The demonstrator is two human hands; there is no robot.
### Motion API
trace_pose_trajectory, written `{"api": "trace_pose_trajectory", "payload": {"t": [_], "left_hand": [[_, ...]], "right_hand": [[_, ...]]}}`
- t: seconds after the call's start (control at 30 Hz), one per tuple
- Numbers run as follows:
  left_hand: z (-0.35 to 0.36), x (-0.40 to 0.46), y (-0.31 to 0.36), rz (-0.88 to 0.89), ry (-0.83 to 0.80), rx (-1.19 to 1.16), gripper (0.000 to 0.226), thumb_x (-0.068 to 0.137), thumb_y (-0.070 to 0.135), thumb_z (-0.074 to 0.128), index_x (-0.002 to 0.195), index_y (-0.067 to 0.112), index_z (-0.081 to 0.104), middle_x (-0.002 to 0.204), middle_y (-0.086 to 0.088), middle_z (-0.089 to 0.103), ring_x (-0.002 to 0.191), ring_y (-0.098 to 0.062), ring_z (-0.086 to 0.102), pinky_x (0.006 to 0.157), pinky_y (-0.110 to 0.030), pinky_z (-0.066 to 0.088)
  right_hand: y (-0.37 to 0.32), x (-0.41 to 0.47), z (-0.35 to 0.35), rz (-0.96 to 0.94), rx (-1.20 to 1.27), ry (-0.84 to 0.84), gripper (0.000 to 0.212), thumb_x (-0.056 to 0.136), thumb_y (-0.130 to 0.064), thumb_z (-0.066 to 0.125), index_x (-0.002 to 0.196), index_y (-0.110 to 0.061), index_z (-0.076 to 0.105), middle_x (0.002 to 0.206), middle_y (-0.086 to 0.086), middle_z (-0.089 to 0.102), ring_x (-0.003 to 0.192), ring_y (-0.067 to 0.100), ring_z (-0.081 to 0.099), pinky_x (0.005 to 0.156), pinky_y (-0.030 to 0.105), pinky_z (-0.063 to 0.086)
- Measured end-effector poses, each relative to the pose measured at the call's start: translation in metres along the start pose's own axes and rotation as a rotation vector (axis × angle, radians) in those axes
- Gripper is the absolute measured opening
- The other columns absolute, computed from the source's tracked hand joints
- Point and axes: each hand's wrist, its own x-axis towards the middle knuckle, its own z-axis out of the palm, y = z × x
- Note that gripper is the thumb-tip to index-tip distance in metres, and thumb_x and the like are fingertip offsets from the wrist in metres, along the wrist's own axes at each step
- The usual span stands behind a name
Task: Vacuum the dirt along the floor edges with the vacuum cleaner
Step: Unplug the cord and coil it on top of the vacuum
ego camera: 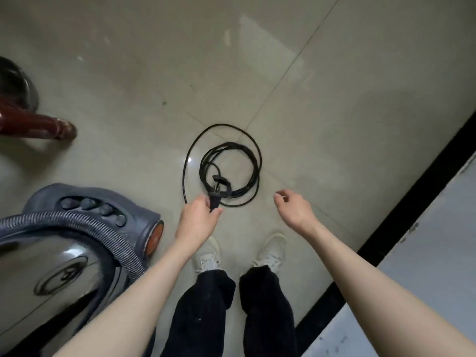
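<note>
A grey canister vacuum cleaner (85,228) with a steel drum and a ribbed hose (77,220) stands on the floor at the lower left. Its black power cord (253,161) lies coiled on the beige tiles ahead of my feet. My left hand (198,217) pinches the black plug (214,198) at the cord's end, just above the floor. To the right of the coil my right hand (293,206) hovers with loosely curled fingers and holds nothing.
A black skirting strip (412,199) runs diagonally along the floor edge at the right, with a pale wall (438,266) beyond it. A dark red furniture leg (38,124) and a dark round object (15,83) stand at the left. My white shoes (273,248) are below the coil.
</note>
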Motion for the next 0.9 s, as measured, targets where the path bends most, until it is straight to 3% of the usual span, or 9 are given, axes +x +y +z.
{"api": "trace_pose_trajectory", "payload": {"t": [0.1, 0.2, 0.3, 0.37, 0.47, 0.57, 0.73, 0.8, 0.9], "left_hand": [[0.052, 0.029, 0.012, -0.295, -0.158, -0.724, 0.019, 0.092, 0.015, 0.061, 0.080, 0.010, 0.048, 0.084, -0.019, 0.066, 0.069, -0.025, 0.067, 0.061, -0.032, 0.058], [0.080, 0.058, 0.044, -0.365, -0.335, -1.235, 0.014, 0.097, 0.010, 0.052, 0.084, 0.005, 0.051, 0.078, -0.014, 0.062, 0.071, -0.023, 0.065, 0.068, -0.031, 0.059], [0.099, 0.109, 0.059, -0.365, -0.331, -1.510, 0.010, 0.097, 0.007, 0.051, 0.093, -0.001, 0.053, 0.089, -0.019, 0.062, 0.094, -0.032, 0.064, 0.093, -0.041, 0.050], [0.102, 0.145, 0.058, -0.370, -0.269, -1.598, 0.018, 0.096, 0.007, 0.052, 0.108, -0.006, 0.054, 0.111, -0.026, 0.061, 0.114, -0.036, 0.058, 0.092, -0.041, 0.049], [0.099, 0.197, 0.044, -0.362, -0.161, -1.669, 0.028, 0.097, 0.009, 0.051, 0.120, -0.007, 0.051, 0.131, -0.029, 0.050, 0.123, -0.037, 0.051, 0.091, -0.039, 0.046], [0.090, 0.243, 0.020, -0.375, -0.057, -1.676, 0.032, 0.097, 0.012, 0.052, 0.123, -0.007, 0.049, 0.132, -0.026, 0.051, 0.122, -0.034, 0.053, 0.088, -0.037, 0.048], [0.081, 0.279, -0.014, -0.305, 0.048, -1.209, 0.027, 0.095, 0.030, 0.058, 0.093, 0.003, 0.057, 0.090, -0.012, 0.069, 0.073, -0.019, 0.068, 0.057, -0.022, 0.057], [0.083, 0.281, -0.022, -0.271, 0.121, -1.036, 0.030, 0.092, 0.035, 0.061, 0.083, 0.007, 0.058, 0.076, -0.010, 0.067, 0.064, -0.017, 0.066, 0.055, -0.022, 0.057], [0.082, 0.275, -0.035, -0.284, 0.120, -0.853, 0.032, 0.090, 0.040, 0.062, 0.080, 0.010, 0.058, 0.076, -0.010, 0.065, 0.058, -0.017, 0.061, 0.053, -0.024, 0.055]], "right_hand": [[0.024, 0.032, 0.030, 0.063, 0.063, 0.065, 0.036, 0.104, -0.019, 0.037, 0.127, -0.002, 0.059, 0.130, 0.019, 0.061, 0.122, 0.034, 0.052, 0.090, 0.029, 0.035], [0.049, 0.054, 0.041, 0.148, 0.203, 0.148, 0.035, 0.103, -0.013, 0.036, 0.116, 0.009, 0.060, 0.118, 0.027, 0.063, 0.113, 0.039, 0.056, 0.093, 0.038, 0.040], [0.068, 0.086, 0.061, 0.199, 0.264, 0.158, 0.035, 0.103, -0.016, 0.037, 0.116, 0.009, 0.058, 0.116, 0.027, 0.063, 0.111, 0.040, 0.056, 0.099, 0.046, 0.042], [0.073, 0.108, 0.072, 0.168, 0.249, 0.130, 0.037, 0.103, -0.024, 0.039, 0.124, 0.000, 0.057, 0.123, 0.019, 0.063, 0.116, 0.034, 0.057, 0.103, 0.044, 0.041], [0.069, 0.146, 0.087, 0.079, 0.225, 0.146, 0.043, 0.101, -0.034, 0.046, 0.134, -0.007, 0.053, 0.128, 0.013, 0.062, 0.118, 0.027, 0.056, 0.098, 0.030, 0.040], [0.054, 0.186, 0.104, -0.009, 0.135, 0.176, 0.059, 0.095, -0.041, 0.057, 0.141, -0.006, 0.044, 0.135, 0.015, 0.055, 0.123, 0.028, 0.053, 0.098, 0.031, 0.040], [0.022, 0.222, 0.139, -0.059, -0.017, 0.364, 0.050, 0.090, -0.038, 0.065, 0.118, 0.001, 0.050, 0.118, 0.015, 0.054, 0.111, 0.034, 0.053, 0.092, 0.044, 0.045], [0.017, 0.229, 0.149, -0.027, -0.037, 0.378, 0.035, 0.095, -0.026, 0.057, 0.115, 0.002, 0.051, 0.116, 0.017, 0.056, 0.109, 0.035, 0.054, 0.091, 0.047, 0.045], [0.017, 0.230, 0.152, 0.023, -0.004, 0.349, 0.025, 0.094, -0.014, 0.052, 0.111, 0.003, 0.057, 0.115, 0.019, 0.058, 0.107, 0.035, 0.054, 0.091, 0.046, 0.046]]}}
